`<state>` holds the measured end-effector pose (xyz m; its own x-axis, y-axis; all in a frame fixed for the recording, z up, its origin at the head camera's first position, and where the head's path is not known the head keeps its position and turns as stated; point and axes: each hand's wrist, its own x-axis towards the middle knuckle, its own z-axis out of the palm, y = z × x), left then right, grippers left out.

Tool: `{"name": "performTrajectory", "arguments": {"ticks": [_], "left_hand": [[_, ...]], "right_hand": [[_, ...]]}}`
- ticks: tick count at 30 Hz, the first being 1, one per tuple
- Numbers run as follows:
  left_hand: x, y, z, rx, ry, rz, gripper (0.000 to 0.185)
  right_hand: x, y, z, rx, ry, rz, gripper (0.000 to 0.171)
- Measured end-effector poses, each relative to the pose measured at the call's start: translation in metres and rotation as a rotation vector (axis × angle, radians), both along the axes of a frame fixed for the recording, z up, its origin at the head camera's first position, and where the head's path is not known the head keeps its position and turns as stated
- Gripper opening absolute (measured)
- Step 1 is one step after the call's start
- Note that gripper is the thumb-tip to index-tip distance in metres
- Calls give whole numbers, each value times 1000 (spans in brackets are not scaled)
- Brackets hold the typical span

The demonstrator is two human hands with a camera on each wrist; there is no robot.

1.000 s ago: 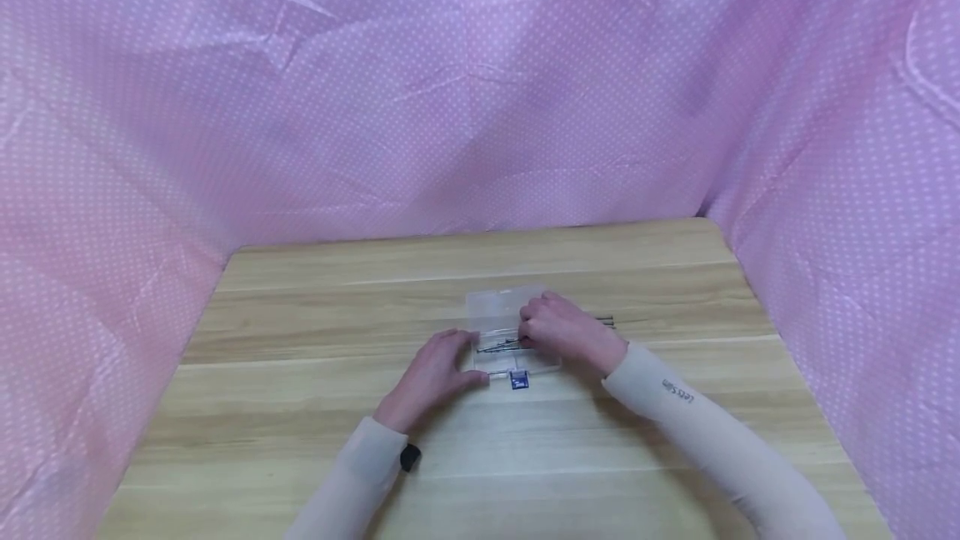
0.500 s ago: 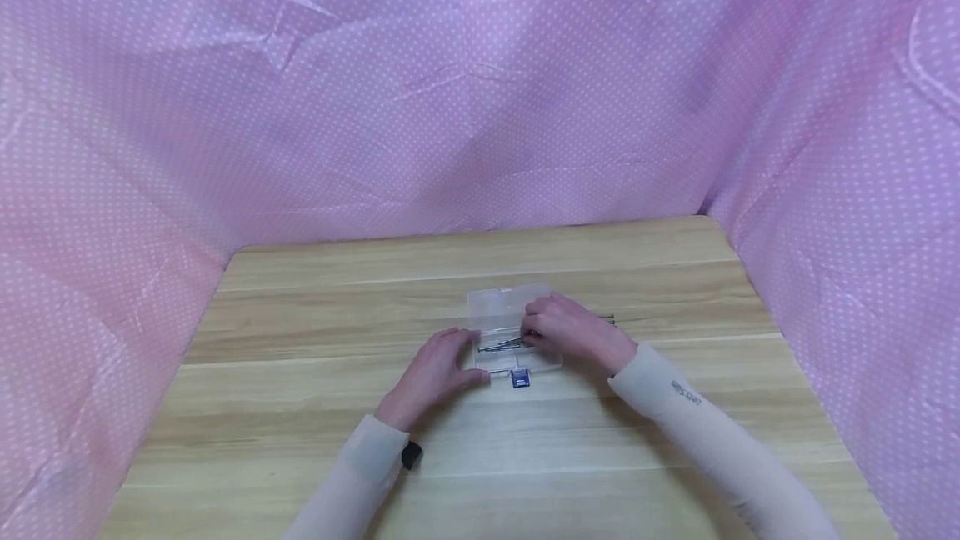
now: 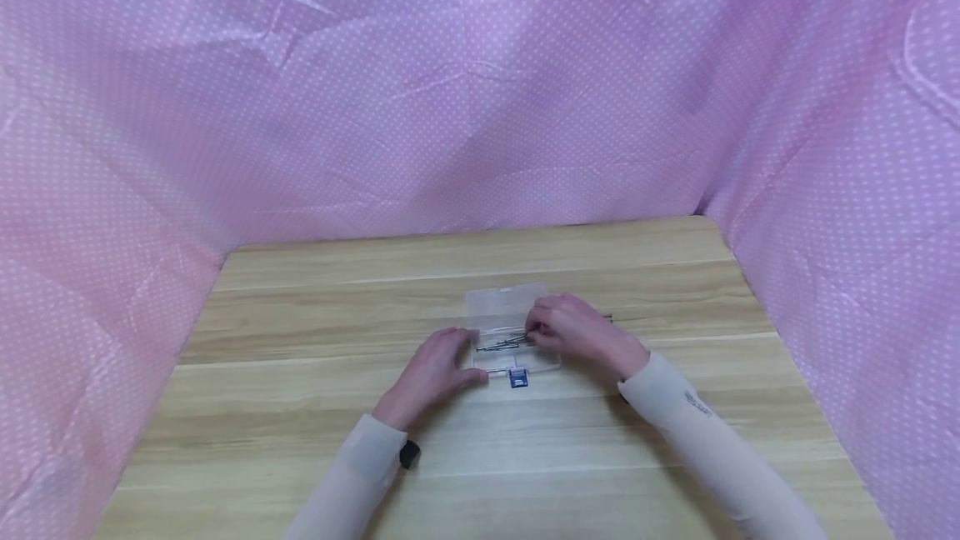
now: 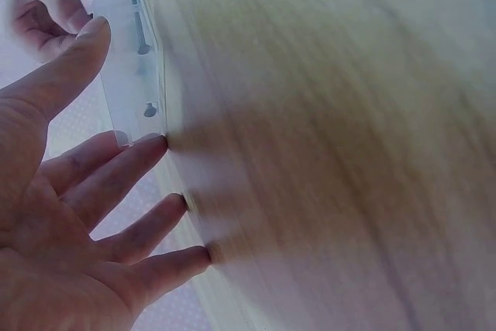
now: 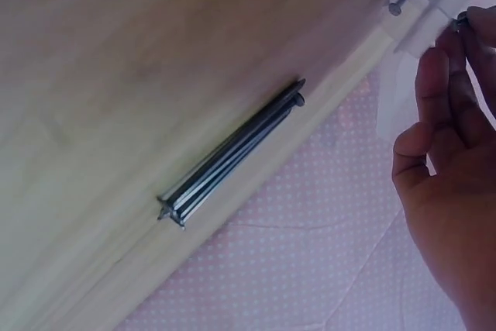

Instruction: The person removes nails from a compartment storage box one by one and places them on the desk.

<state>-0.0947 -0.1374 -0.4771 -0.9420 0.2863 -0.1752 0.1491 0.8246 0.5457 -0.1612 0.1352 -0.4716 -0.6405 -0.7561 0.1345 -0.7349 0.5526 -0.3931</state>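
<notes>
Nails (image 3: 504, 345) in clear box (image 3: 504, 307): stiff, slippery, best pinched mid-shaft; right hand (image 3: 581, 332) pinched one, flat left hand (image 3: 435, 373) steadied the box.

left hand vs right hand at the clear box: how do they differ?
The left hand lies with straight, spread fingers against the left end of the clear plastic box; the right hand has curled fingers over its right side. The left hand holds nothing; the right hand's fingertips seem to pinch a nail head. Both wear beige sleeves and rest over the wooden table.
</notes>
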Motion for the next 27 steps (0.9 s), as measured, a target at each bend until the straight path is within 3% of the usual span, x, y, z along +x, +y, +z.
{"name": "performTrajectory", "arguments": {"ticks": [9, 27], "left_hand": [[-1, 1, -1, 5, 4, 4, 72], [0, 1, -2, 5, 8, 11, 75]], "right_hand": [[6, 11, 5, -86, 25, -5, 10], [10, 40, 10, -185, 109, -98, 10]]}}
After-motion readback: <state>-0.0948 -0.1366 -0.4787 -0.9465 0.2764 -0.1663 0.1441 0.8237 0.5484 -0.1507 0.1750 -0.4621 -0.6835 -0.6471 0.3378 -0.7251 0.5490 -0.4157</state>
